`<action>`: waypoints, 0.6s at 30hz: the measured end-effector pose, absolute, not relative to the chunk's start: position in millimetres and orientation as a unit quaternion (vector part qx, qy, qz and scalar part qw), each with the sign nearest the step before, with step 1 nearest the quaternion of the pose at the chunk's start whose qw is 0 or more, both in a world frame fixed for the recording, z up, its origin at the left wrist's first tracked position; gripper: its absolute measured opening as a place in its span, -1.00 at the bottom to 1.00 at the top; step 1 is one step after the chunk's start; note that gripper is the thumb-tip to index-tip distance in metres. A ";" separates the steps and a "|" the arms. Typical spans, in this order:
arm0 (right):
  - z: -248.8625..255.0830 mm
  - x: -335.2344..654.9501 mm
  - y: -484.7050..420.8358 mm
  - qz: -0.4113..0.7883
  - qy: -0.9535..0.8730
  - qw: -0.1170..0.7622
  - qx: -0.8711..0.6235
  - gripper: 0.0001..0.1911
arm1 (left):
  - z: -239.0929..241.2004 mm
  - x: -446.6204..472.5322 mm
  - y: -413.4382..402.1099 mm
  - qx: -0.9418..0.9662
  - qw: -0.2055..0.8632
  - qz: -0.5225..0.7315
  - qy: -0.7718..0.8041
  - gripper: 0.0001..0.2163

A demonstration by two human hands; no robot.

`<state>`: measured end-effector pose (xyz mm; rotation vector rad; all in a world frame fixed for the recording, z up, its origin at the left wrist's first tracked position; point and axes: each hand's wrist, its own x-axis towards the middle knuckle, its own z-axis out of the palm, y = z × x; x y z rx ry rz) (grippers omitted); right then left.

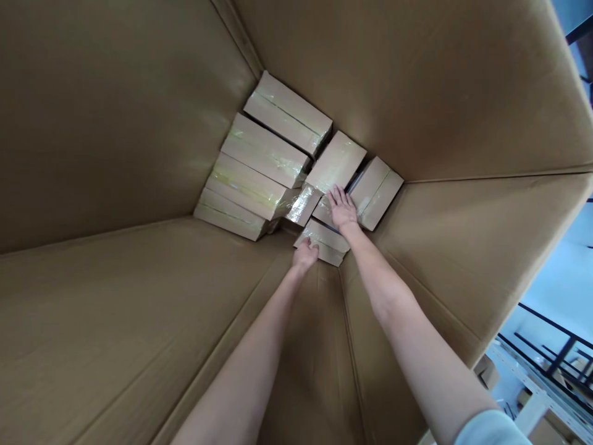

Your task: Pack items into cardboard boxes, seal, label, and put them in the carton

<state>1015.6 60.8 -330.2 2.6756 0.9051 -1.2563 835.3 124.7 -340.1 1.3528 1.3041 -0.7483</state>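
Note:
Deep inside a tall, large cardboard carton (463, 74), both my arms reach down to small taped cardboard boxes at its bottom. My left hand (306, 254) has its fingers curled at the left edge of the nearest small box (330, 242), gripping it by that side. My right hand (343, 209) is laid with outstretched fingers over a small box (324, 212) partly hidden beneath it. Its fingertips touch the lower edge of a plain-topped box (338, 162). Right of that hand sits another taped box (377, 191).
Several taped boxes (266, 151) lie side by side on the left of the carton's bottom. A shiny taped box (303, 205) sits in the middle, lower than its neighbours. Outside the carton at right are a dark metal frame (563, 355) and a pale blue floor (556, 272).

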 end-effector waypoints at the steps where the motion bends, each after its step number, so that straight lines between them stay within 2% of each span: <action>1: -331.0 1008.7 54.1 -0.401 0.280 0.037 0.871 -0.19 | -341.7 833.6 129.0 0.569 0.528 -0.312 0.548 -0.37; 13: -335.4 1003.2 46.0 -0.382 0.264 0.050 0.884 -0.25 | -336.1 844.8 145.3 0.587 0.533 -0.306 0.527 -0.45; 18: -328.2 993.6 40.2 -0.377 0.297 0.074 0.874 -0.20 | -341.5 847.0 141.1 0.563 0.548 -0.295 0.544 -0.45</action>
